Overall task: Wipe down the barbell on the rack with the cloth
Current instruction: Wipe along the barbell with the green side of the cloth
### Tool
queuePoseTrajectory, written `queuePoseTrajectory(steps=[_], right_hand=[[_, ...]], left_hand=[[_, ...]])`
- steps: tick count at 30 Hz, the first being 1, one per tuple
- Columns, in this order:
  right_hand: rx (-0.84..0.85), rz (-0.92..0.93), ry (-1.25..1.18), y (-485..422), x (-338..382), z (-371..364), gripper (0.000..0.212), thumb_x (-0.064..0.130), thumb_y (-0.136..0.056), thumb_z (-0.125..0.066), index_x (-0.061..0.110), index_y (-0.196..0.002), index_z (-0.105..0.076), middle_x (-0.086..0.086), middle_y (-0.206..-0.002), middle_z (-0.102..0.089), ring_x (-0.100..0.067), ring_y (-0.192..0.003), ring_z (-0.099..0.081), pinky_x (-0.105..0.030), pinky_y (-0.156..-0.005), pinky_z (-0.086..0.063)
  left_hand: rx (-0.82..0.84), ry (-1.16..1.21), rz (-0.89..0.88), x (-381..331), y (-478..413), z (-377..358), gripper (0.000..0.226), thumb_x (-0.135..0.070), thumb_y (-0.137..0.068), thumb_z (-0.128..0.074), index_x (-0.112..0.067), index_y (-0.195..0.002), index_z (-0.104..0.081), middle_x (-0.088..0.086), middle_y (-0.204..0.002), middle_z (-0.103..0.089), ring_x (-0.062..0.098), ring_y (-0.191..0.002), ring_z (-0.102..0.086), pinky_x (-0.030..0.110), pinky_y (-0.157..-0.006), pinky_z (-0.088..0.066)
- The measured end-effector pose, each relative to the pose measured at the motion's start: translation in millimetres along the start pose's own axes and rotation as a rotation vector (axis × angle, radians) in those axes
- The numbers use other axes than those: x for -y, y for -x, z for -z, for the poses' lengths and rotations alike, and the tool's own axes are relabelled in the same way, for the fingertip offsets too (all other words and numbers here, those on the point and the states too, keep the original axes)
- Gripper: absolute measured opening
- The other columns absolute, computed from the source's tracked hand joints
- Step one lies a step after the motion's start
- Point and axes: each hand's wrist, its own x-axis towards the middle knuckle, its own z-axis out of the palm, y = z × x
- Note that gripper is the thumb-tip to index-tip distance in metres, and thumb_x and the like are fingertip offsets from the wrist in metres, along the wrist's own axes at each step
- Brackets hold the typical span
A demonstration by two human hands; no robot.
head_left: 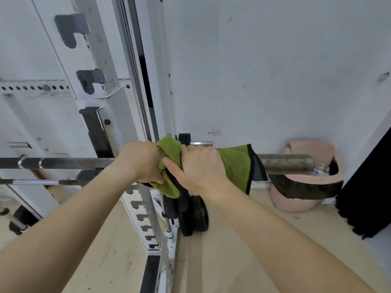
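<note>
head view: your left hand (140, 160) and right hand (198, 166) are both clamped around the green cloth (232, 163), side by side and nearly touching, pressing it onto the barbell (285, 163). the bar lies level across the white rack (95, 66), its bare sleeve end sticking out to the right past the cloth's black hem. plates (195, 214) stand on the floor below your hands.

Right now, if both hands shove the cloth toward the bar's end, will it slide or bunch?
The cloth looks soft and floppy: it bunches between the left hand and right hand, so probably bunches more. The bar looks rusty and rough there, likely dragging. Its loose edge may flap.
</note>
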Motion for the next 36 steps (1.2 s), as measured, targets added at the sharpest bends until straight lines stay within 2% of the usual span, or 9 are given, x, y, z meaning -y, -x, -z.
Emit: queuePoseTrajectory(steps=[7, 11, 15, 19, 21, 25, 28, 32, 36], right_hand=[[-0.027, -0.138, 0.092, 49.8, -111.2, 23.3, 0.06, 0.06, -0.094, -0.022, 0.016, -0.066, -0.052, -0.008, -0.059, -0.061, -0.033, -0.051, -0.058, -0.031, -0.052, -0.025], [0.055, -0.232, 0.106, 73.8, -168.1, 42.1, 0.071, 0.067, -0.089, -0.009, 0.015, -0.065, -0.052, -0.004, -0.059, -0.061, -0.032, -0.059, -0.06, -0.034, -0.052, -0.028], [0.211, -0.24, 0.039, 68.0, -189.2, 55.2, 0.072, 0.073, -0.092, -0.006, 0.02, -0.058, -0.043, 0.003, -0.056, -0.046, -0.029, -0.064, -0.053, -0.038, -0.061, -0.036], [0.406, -0.343, -0.092, 48.0, -189.4, 61.7, 0.081, 0.072, -0.093, -0.002, 0.016, -0.069, -0.056, 0.0, -0.07, -0.052, -0.03, -0.077, -0.052, -0.041, -0.074, -0.037], [0.436, -0.385, -0.102, 41.7, -188.0, 60.9, 0.083, 0.072, -0.093, 0.0, 0.017, -0.079, -0.06, -0.002, -0.08, -0.054, -0.029, -0.082, -0.05, -0.041, -0.076, -0.036], [0.164, -0.306, 0.002, 52.9, -186.5, 53.8, 0.074, 0.064, -0.099, -0.008, 0.017, -0.075, -0.059, -0.005, -0.07, -0.053, -0.031, -0.071, -0.051, -0.038, -0.065, -0.033], [0.008, -0.309, -0.048, 79.4, -201.0, 48.2, 0.064, 0.063, -0.096, -0.013, 0.021, -0.072, -0.055, -0.001, -0.06, -0.054, -0.029, -0.062, -0.046, -0.037, -0.059, -0.029], [-0.164, -0.754, -0.732, 114.8, -219.3, 37.3, 0.062, 0.052, -0.104, -0.024, 0.014, -0.065, -0.054, -0.008, -0.063, -0.061, -0.031, -0.069, -0.058, -0.043, -0.068, -0.044], [-0.381, -0.934, -0.887, 150.1, -184.7, 26.0, 0.056, 0.041, -0.105, -0.038, 0.015, -0.056, -0.042, 0.003, -0.05, -0.049, -0.013, -0.051, -0.043, -0.036, -0.057, -0.037]], left_hand=[[0.034, 0.252, -0.232, -108.7, -40.4, 43.1, 0.038, -0.051, -0.065, -0.073, -0.029, -0.068, -0.043, -0.01, -0.065, -0.054, 0.01, -0.056, -0.05, 0.027, -0.052, -0.044], [-0.023, 0.27, -0.309, -171.1, -61.3, 60.7, 0.035, -0.044, -0.066, -0.073, -0.025, -0.068, -0.043, -0.007, -0.065, -0.056, 0.015, -0.057, -0.054, 0.029, -0.051, -0.045], [-0.313, 0.248, -0.222, -192.4, -61.7, 37.2, 0.035, -0.035, -0.068, -0.07, -0.02, -0.081, -0.042, -0.005, -0.069, -0.053, 0.022, -0.056, -0.053, 0.028, -0.046, -0.035], [-0.719, 0.095, -0.188, -200.7, -53.8, 5.2, 0.028, -0.007, -0.062, -0.069, -0.014, -0.082, -0.052, 0.004, -0.067, -0.049, 0.023, -0.052, -0.042, 0.031, -0.052, -0.024], [-0.742, 0.118, -0.214, -198.1, -56.1, 2.2, 0.026, -0.017, -0.064, -0.072, -0.014, -0.081, -0.052, 0.003, -0.067, -0.049, 0.024, -0.054, -0.048, 0.031, -0.053, -0.025], [-0.381, 0.279, -0.223, -191.7, -55.2, 29.8, 0.036, -0.048, -0.065, -0.066, -0.021, -0.081, -0.048, -0.003, -0.071, -0.052, 0.023, -0.062, -0.056, 0.031, -0.051, -0.043], [-0.196, 0.341, -0.246, -201.8, -63.1, 52.4, 0.042, -0.054, -0.061, -0.068, -0.025, -0.083, -0.046, -0.007, -0.068, -0.055, 0.022, -0.063, -0.057, 0.029, -0.053, -0.041], [-0.19, 0.382, -0.321, -248.8, -79.3, 70.4, 0.05, -0.049, -0.064, -0.071, -0.021, -0.095, -0.044, -0.005, -0.071, -0.053, 0.023, -0.063, -0.055, 0.031, -0.053, -0.04], [-0.306, 0.345, -0.35, -273.5, -89.3, 71.8, 0.041, -0.04, -0.072, -0.067, -0.019, -0.095, -0.041, -0.003, -0.07, -0.05, 0.025, -0.06, -0.053, 0.031, -0.048, -0.033]])
